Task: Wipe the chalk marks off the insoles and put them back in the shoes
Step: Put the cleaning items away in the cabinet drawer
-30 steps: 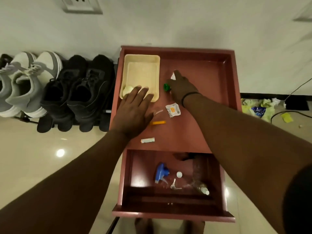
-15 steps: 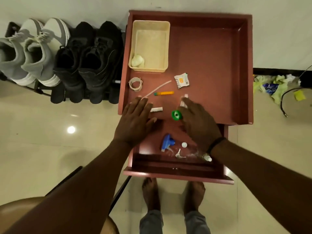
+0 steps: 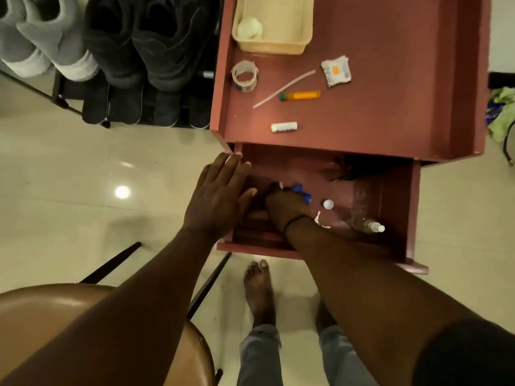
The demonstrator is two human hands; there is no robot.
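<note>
**Hands at the open drawer, fetching cleaning supplies**

Shoes first, far left: the grey-and-white sneakers (image 3: 41, 43) and the black lace-up shoes (image 3: 145, 43) sit side by side on the dark metal shoe rack (image 3: 83, 107), well apart from both hands. No insoles or chalk marks can be made out.

Next comes the left hand (image 3: 217, 199), flat with its fingers (image 3: 231, 168) straight and close together, holding nothing, resting at the left wall of the open reddish-brown wooden drawer (image 3: 390, 190). Keeping it there as a brace should stop the drawer sliding.

Beside it, the right hand (image 3: 287, 207) reaches down into the drawer, knuckles up, over the blue plastic spray trigger (image 3: 302, 192). Its fingers are hidden beneath the hand, so I cannot tell whether they grip the trigger or only touch it. The step looks like gathering supplies; a full wrap round the trigger neck before lifting would be safest, avoiding the small white cap (image 3: 328, 204) and the clear plastic bottle (image 3: 365, 224) lying to the right.

Above, the reddish-brown counter (image 3: 390, 107) carries a cream plastic tray (image 3: 278, 45).
</note>
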